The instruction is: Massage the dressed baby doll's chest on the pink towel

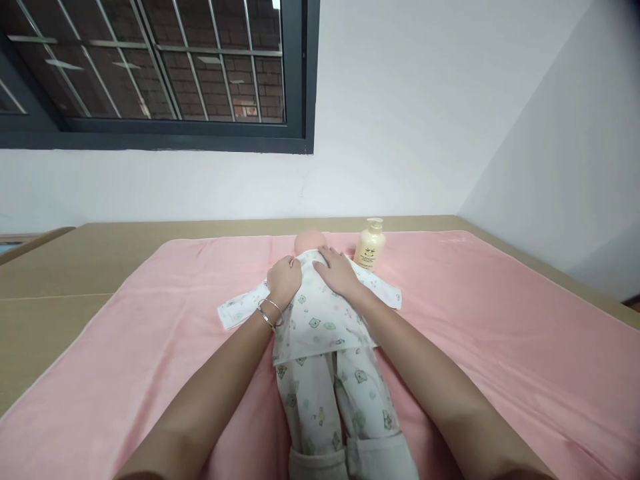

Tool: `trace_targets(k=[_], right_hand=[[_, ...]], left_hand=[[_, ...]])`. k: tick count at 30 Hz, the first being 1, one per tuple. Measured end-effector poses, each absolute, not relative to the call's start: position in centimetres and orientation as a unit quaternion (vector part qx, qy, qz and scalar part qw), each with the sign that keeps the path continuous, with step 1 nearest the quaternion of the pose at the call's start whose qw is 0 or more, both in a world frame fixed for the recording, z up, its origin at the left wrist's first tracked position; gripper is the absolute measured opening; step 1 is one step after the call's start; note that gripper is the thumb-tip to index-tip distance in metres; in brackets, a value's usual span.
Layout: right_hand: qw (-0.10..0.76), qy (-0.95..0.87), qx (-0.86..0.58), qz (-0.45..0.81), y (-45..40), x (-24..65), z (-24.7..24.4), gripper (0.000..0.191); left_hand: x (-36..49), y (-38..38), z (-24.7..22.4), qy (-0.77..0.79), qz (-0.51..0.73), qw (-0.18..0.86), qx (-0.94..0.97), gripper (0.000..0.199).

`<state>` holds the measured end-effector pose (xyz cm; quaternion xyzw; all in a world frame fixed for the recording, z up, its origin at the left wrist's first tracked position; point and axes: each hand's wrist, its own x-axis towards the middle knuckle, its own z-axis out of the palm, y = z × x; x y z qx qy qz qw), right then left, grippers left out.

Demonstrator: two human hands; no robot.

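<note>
A doll in a white printed top (325,320) and matching trousers (360,393) lies on a pink cloth (165,333). Its bald head (310,241) points away from me, and the sleeves spread out to both sides. At the left shoulder of the top, my left hand (285,279) is closed with its fingers curled on the fabric; a bracelet circles that wrist. My right hand (340,270) rests flat on the upper right of the top, fingers stretched toward the doll's head. The trouser cuffs are near the bottom of the view.
A cream pump bottle (370,245) stands on the cloth just right of the doll's head. Tan table surface (60,287) shows around the cloth. Behind it are a white wall (390,133) and a dark-framed, barred window (300,80).
</note>
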<state>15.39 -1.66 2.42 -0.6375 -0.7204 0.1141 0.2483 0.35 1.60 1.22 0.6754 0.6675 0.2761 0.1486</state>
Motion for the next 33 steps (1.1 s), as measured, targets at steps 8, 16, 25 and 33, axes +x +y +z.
trace_targets(k=[8, 16, 25, 33], right_hand=[[0.183, -0.693, -0.696, 0.051, -1.6, 15.4, 2.0, 0.059], [0.146, -0.734, -0.663, 0.023, -4.3, 13.8, 3.5, 0.047], [0.143, -0.74, -0.654, 0.063, -2.0, 16.4, 3.8, 0.052], [0.136, -0.755, -0.635, 0.088, -4.9, 14.8, 5.6, 0.042]], left_hand=[[3.2, -1.7, 2.5, 0.593, 0.234, 0.03, 0.77, 0.041], [2.2, -0.3, 2.7, 0.625, 0.248, 0.133, 0.728, 0.034], [2.6, -1.6, 3.6, 0.6, 0.159, 0.095, 0.778, 0.047], [1.4, -0.3, 3.9, 0.596, 0.152, 0.108, 0.781, 0.046]])
